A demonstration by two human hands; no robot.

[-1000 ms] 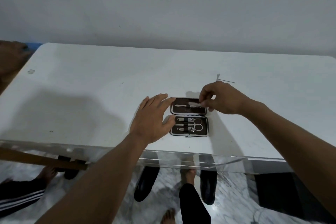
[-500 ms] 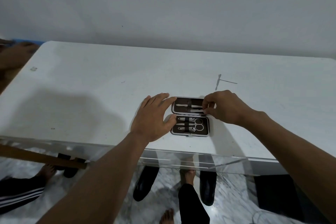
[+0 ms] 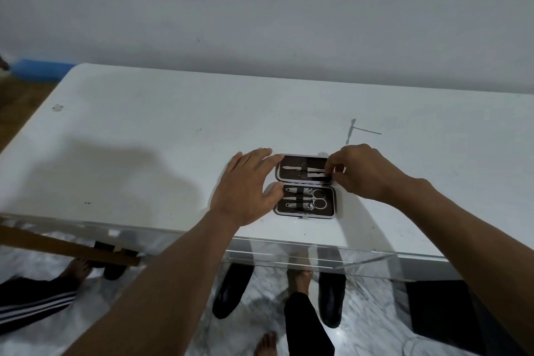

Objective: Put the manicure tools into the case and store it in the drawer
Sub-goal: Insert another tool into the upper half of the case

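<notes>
Manicure case [image 3: 306,183]: open flat on white table [image 3: 144,139], scissors [image 3: 318,200] and 2 clippers strapped in near half
Left hand [image 3: 245,191]: fingers straight, pressed to case's left edge
Right hand [image 3: 364,173]: at case's right end, fingertips pinching slim metal tool [image 3: 313,172] in far half
2 loose thin tools [image 3: 350,131]: beyond case, rightward, apart from it
</notes>
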